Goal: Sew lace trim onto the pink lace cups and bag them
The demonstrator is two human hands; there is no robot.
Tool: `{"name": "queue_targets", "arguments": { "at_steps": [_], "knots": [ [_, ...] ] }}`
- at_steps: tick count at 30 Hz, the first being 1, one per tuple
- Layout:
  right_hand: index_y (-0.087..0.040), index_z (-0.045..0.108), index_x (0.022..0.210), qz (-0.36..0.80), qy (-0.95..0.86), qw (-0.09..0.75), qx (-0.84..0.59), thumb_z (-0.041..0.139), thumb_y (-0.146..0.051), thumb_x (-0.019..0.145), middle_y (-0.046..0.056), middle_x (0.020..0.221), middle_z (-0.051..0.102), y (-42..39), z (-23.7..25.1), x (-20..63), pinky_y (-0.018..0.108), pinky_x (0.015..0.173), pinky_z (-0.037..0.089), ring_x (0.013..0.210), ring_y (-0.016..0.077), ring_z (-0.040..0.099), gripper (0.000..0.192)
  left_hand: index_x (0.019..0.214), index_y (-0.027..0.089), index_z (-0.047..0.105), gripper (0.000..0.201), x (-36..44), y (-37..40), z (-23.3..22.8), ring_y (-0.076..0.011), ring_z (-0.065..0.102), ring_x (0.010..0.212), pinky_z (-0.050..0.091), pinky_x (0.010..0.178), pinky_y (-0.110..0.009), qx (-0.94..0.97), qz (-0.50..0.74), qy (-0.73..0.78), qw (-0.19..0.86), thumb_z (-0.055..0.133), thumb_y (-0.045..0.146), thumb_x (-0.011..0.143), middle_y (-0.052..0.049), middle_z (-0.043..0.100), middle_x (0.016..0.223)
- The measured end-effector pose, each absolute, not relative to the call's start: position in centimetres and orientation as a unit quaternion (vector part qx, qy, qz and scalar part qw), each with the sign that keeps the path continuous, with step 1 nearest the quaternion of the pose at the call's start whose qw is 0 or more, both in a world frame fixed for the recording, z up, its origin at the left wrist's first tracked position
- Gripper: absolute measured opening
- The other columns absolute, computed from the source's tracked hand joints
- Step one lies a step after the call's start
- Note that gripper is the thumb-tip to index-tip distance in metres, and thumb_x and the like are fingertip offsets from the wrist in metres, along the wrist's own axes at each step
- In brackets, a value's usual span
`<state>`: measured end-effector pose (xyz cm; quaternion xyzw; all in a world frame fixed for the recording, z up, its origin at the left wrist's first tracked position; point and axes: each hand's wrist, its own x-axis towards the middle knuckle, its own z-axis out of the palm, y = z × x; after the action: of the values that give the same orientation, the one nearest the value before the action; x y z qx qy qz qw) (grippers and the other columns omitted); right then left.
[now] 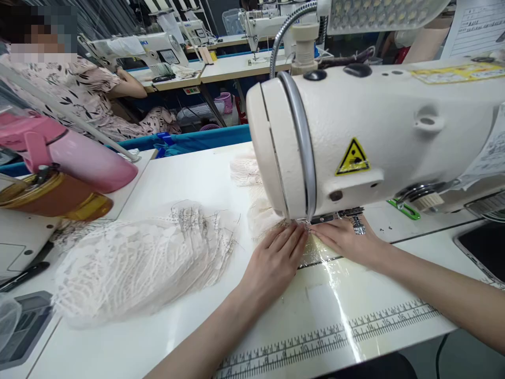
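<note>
A white sewing machine (374, 126) stands before me, its needle area partly hidden by its head and my fingers. Pale lace fabric (262, 210) runs from behind the machine head to the presser foot. Fingers together and lying flat, my left hand (276, 255) presses the fabric's edge just left of the foot. My right hand (345, 239) is at the right of the foot, thumb and forefinger closed together at the fabric's edge; little of the cloth shows there. A pile of gathered lace pieces (145, 263) with loose dark threads lies to the left.
A pink bottle (90, 152) and an amber container (55, 195) stand at the left. A printed ruler (327, 337) runs along the table's front edge. Green thread snips (404, 209) lie behind my right hand. Another person (90, 100) sits at a machine beyond.
</note>
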<state>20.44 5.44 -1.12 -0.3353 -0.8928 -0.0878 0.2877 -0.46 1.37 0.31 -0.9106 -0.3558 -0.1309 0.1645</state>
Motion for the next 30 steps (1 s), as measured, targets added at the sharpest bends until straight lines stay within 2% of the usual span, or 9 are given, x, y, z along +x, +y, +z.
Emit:
{"name": "queue_targets", "arguments": {
  "at_steps": [4, 10, 13, 20, 30],
  "knots": [
    [-0.022, 0.069, 0.102, -0.156, -0.883, 0.291, -0.333, 0.051, -0.033, 0.094, -0.001, 0.092, 0.070, 4.8, -1.2, 20.7, 0.035, 0.084, 0.038, 0.072, 0.0152, 0.061, 0.023, 0.129, 0.004, 0.051, 0.039, -0.5, 1.2, 0.1, -0.0218, 0.056, 0.117, 0.046, 0.103, -0.039, -0.910, -0.123, -0.364, 0.157, 0.041, 0.010, 0.092, -0.012, 0.058, 0.129],
    [-0.029, 0.069, 0.106, -0.068, -0.886, 0.269, -0.371, 0.036, -0.044, 0.099, 0.000, 0.087, 0.067, 4.6, -1.8, 20.4, 0.038, 0.088, 0.038, 0.071, 0.0173, 0.061, 0.037, 0.119, 0.005, 0.059, 0.033, -0.8, 1.6, -0.1, -0.0237, 0.059, 0.114, 0.049, 0.100, -0.040, -0.905, -0.141, -0.367, 0.161, 0.048, 0.012, 0.089, -0.014, 0.061, 0.124],
    [-0.031, 0.068, 0.110, -0.068, -0.888, 0.247, -0.383, 0.033, -0.047, 0.099, 0.001, 0.085, 0.066, 4.5, -1.8, 20.2, 0.041, 0.089, 0.038, 0.072, 0.0196, 0.062, 0.040, 0.118, 0.005, 0.061, 0.033, -0.8, 1.7, 0.1, -0.0237, 0.060, 0.111, 0.051, 0.098, -0.039, -0.901, -0.146, -0.377, 0.157, 0.047, 0.014, 0.089, -0.014, 0.062, 0.123],
    [-0.028, 0.066, 0.114, -0.141, -0.886, 0.220, -0.383, 0.040, -0.047, 0.097, 0.001, 0.083, 0.066, 4.4, -1.1, 19.9, 0.037, 0.085, 0.041, 0.067, 0.0199, 0.061, 0.036, 0.117, 0.005, 0.061, 0.032, -0.5, 1.9, 0.2, -0.0231, 0.063, 0.106, 0.051, 0.095, -0.038, -0.892, -0.157, -0.391, 0.165, 0.045, 0.017, 0.091, -0.011, 0.064, 0.119],
    [-0.021, 0.066, 0.115, -0.170, -0.888, 0.216, -0.369, 0.032, -0.041, 0.101, 0.004, 0.083, 0.066, 4.3, -0.8, 19.5, 0.038, 0.087, 0.040, 0.084, 0.0212, 0.062, 0.042, 0.121, 0.007, 0.059, 0.034, -0.4, 2.0, 0.6, -0.0231, 0.059, 0.111, 0.050, 0.095, -0.037, -0.888, -0.140, -0.418, 0.131, 0.046, 0.021, 0.092, -0.009, 0.063, 0.122]
  ]
}}
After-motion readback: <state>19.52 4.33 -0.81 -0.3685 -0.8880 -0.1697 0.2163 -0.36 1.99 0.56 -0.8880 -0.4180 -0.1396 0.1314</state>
